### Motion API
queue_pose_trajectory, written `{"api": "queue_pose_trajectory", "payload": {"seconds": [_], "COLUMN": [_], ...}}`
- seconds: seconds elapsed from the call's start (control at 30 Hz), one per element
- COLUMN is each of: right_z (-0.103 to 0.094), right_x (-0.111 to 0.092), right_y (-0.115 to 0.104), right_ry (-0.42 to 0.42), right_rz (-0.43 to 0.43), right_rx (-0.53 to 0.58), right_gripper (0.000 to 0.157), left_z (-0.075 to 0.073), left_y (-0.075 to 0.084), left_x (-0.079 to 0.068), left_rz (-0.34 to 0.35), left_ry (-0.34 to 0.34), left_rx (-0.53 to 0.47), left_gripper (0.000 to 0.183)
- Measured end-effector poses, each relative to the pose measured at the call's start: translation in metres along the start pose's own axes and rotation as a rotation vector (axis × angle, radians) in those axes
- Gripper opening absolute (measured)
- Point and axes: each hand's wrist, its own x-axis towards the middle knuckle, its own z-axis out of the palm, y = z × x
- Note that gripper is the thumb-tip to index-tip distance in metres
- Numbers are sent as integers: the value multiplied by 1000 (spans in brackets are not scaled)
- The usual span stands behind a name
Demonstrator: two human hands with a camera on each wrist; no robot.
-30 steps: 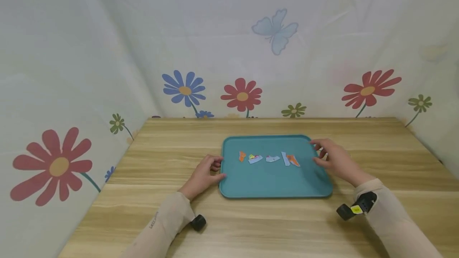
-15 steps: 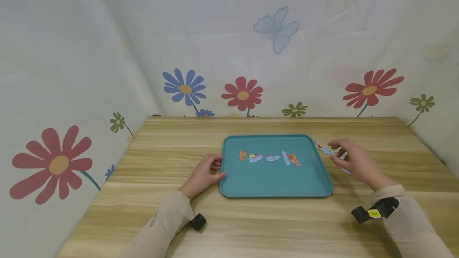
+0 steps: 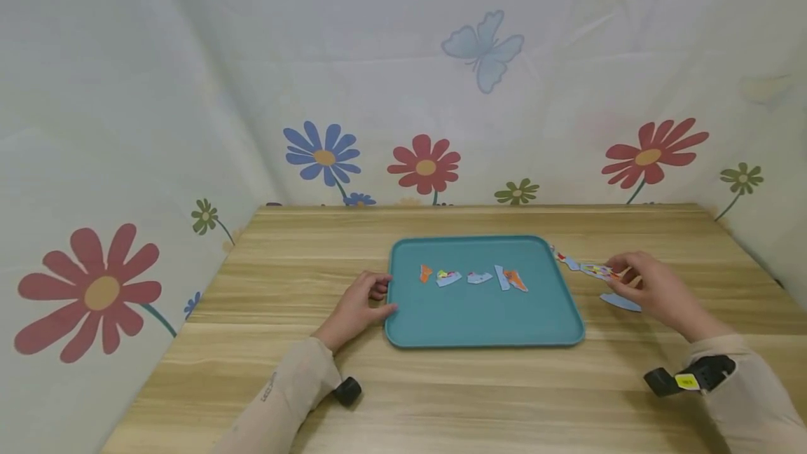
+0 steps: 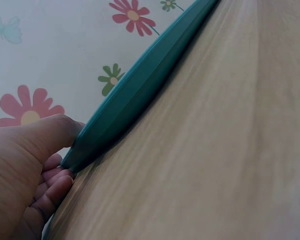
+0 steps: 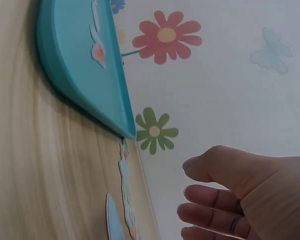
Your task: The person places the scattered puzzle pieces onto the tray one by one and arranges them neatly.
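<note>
My left hand (image 3: 355,310) holds the left edge of a teal tray (image 3: 479,322); in the left wrist view its thumb lies at the rim and the fingers curl below. Several flat cut-out pieces, like puzzle pieces, lie in a row on the tray, including an orange-and-blue piece (image 3: 516,281) and a white-blue piece (image 3: 479,278). My right hand (image 3: 658,293) hovers right of the tray with loosely bent fingers and nothing between them. Its fingertips overlap a colourful piece (image 3: 595,270) in the head view. A pale blue curved piece (image 3: 621,302) lies just below.
A small red-and-blue piece (image 3: 565,258) lies against the tray's right edge. Everything rests on a wood-grain table (image 3: 441,398). Behind it hangs a pale cloth (image 3: 353,54) printed with flowers and a butterfly (image 3: 485,51).
My right hand has left the tray's right edge and moved right over the table, uncovering the pieces there. My left hand, the tray and the pieces on it have stayed put.
</note>
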Motion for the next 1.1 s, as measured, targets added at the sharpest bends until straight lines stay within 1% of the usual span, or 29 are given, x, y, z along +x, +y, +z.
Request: {"api": "queue_pose_trajectory", "payload": {"seconds": [0.13,0.2,0.43,0.53,0.67,0.8,0.9,1.1], "right_z": [-2,-3,-6,-6,-4,-1,1,7], "right_x": [-7,-9,-11,-10,-8,-7,-7,-11], "right_y": [9,12,20,22,25,27,29,32], "right_ry": [0,-21,-143,-162,-180,-223,-241,-230], "right_rz": [-18,-14,93,100,79,98,120,127], "right_rx": [-11,-14,-26,-37,-46,-33,-41,-43], "right_gripper": [24,24,24,25,25,27,30,29], "left_z": [1,1,-2,-3,-4,-3,-2,-1], "left_y": [0,0,0,-1,-2,-1,-1,0], "left_x": [0,0,-2,-2,-2,-2,-1,1], "left_rz": [5,3,-5,-7,-12,-10,-8,2], "left_ry": [-6,-8,-15,-13,-9,-12,-13,-20], "left_rx": [-5,-9,-21,-19,-14,-6,-4,1], "left_gripper": [51,51,52,53,52,52,52,52]}}
